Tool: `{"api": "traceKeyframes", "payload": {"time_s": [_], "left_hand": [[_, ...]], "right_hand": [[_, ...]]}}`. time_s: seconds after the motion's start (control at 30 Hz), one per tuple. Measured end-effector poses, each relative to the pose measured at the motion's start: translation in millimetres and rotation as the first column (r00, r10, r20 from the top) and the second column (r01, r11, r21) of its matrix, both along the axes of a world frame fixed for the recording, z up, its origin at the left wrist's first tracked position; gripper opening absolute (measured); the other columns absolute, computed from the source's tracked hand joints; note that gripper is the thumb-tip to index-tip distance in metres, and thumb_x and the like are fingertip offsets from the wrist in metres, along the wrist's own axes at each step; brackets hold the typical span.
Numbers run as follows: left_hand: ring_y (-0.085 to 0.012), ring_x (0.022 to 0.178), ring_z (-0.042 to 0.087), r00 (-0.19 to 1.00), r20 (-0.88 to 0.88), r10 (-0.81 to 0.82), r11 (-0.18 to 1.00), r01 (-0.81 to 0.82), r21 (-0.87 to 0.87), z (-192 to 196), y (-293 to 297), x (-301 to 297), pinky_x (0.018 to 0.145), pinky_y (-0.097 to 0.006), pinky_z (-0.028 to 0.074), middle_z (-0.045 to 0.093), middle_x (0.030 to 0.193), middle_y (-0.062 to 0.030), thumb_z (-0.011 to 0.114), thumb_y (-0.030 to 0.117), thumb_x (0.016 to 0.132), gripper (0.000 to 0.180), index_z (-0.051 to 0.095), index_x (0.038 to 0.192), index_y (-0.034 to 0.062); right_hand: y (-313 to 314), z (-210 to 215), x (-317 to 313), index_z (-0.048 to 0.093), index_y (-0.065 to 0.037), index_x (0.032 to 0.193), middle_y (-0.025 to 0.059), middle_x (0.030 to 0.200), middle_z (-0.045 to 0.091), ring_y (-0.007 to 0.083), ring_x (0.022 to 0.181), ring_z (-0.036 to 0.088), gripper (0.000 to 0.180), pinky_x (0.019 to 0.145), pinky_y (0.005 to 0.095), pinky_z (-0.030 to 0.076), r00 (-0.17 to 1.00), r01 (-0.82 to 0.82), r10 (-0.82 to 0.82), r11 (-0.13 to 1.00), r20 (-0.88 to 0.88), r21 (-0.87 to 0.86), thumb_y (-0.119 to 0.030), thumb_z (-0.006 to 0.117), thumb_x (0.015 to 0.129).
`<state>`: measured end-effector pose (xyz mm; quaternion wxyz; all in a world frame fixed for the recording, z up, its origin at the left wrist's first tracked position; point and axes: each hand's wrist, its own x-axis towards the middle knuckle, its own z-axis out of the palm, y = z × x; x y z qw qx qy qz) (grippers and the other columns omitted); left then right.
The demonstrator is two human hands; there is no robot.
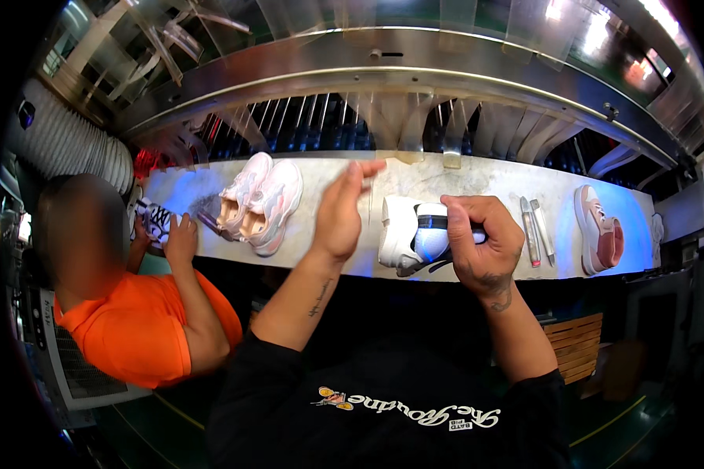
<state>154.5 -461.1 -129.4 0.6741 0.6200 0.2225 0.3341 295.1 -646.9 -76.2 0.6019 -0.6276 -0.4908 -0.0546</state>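
Note:
A white shoe (pixel 400 227) with a blue-lit part and a black band lies on the pale worktop (pixel 328 168) in front of me. My right hand (pixel 485 238) is closed at the shoe's right end, thumb bent over the curled fingers. A small dark piece shows by those fingers, but what they grip is hidden. My left hand (pixel 343 211) hovers left of the shoe, apart from it, with its fingers stretched out and nothing held. Two slim pen-like tools, one marker (pixel 530 234) with a red end and one grey pen (pixel 543 230), lie right of my right hand.
A pair of pale pink sneakers (pixel 278 207) stands to the left. A pink and brown shoe (pixel 598 230) rests at the right end. Further left, a person in an orange shirt (pixel 145 332) handles a laced shoe (pixel 158 220). Behind the worktop runs a roller conveyor (pixel 305 121) below a metal rail.

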Motion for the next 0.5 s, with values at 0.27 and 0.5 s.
{"api": "traceKeyframes", "payload": {"time_s": [0.27, 0.5], "left_hand": [[-0.0277, 0.126, 0.069, 0.993, -0.105, 0.063, 0.744, 0.023, 0.667, 24, 0, -25, 0.113, -0.042, 0.051, 0.075, 0.127, -0.0201, 0.050, 0.021, 0.116, 0.038, 0.073, 0.130, -0.0062], [-0.0240, 0.134, 0.062, 0.988, 0.149, -0.031, 0.955, -0.015, 0.296, 27, -44, -19, 0.118, -0.037, 0.045, 0.067, 0.143, -0.0171, 0.052, 0.033, 0.117, 0.051, 0.057, 0.150, -0.0056]], "right_hand": [[5, 2, -10, 0.076, 0.003, 0.096, 0.0179, 0.094, 0.078, 0.0258, 0.080, 0.076, 0.008, 0.075, 0.0345, 0.060, 0.982, 0.185, -0.183, 0.982, 0.058, -0.042, -0.005, 0.075, 0.100], [14, 1, -22, 0.073, 0.003, 0.096, 0.0165, 0.093, 0.075, 0.0270, 0.078, 0.072, 0.005, 0.072, 0.0341, 0.057, 0.989, 0.135, -0.134, 0.991, 0.068, -0.007, -0.001, 0.074, 0.099]]}}
